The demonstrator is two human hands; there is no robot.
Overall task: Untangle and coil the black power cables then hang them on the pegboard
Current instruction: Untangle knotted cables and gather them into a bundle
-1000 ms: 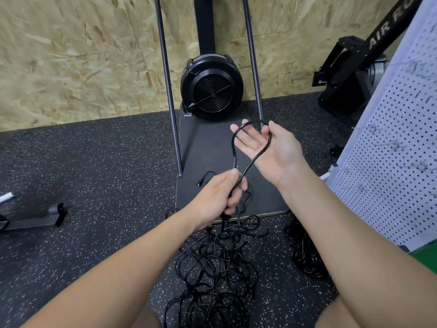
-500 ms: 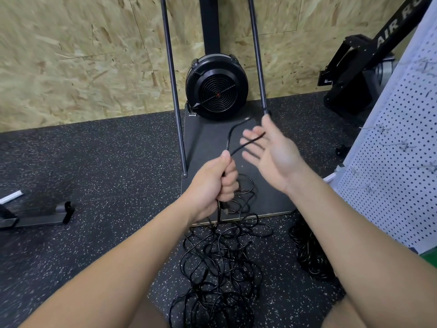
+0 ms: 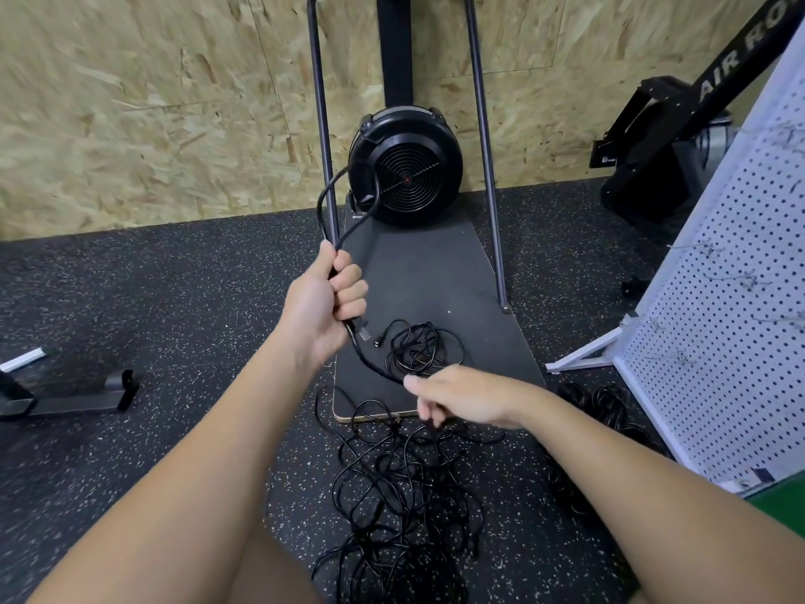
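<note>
Black power cable (image 3: 327,198) forms one raised loop gripped in the clenched left hand (image 3: 324,298); its slack runs down to the right hand (image 3: 461,401), whose fingers curl around it. Tangled cables (image 3: 392,494) lie on the floor (image 3: 152,298) near the pegboard (image 3: 723,307).

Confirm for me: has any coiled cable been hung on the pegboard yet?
No: the pegboard shows only bare hooks, while the left hand grips a cable loop and the tangle lies on the floor.

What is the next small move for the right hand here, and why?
Probably it should pinch the cable and draw it up toward the left hand for another loop. The left hand already grips one loop, while the right hand hovers over the slack above the tangled pile.
</note>
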